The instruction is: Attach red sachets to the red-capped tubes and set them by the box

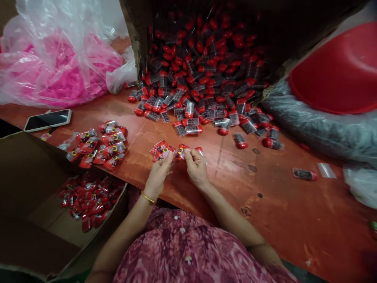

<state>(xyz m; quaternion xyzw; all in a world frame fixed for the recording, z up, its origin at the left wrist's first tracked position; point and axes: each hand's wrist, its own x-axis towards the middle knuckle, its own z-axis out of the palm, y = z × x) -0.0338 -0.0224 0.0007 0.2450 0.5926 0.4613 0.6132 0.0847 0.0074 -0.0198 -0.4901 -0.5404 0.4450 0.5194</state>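
Hiding its edge, the right hand (198, 168) pinches a red card (180, 151); I can't tell if the left hand (157, 176) holds the card pile (160, 148) beside it.

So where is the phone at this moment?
In the head view, the phone lies at left on the table, just below the pink-filled plastic bag and up-left of the loose red packets.

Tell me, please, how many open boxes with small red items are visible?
2: the upper box, with red-capped tubes spilling onto the table, and the lower-left box, beside the table edge, with red packets inside. Others may be hidden.
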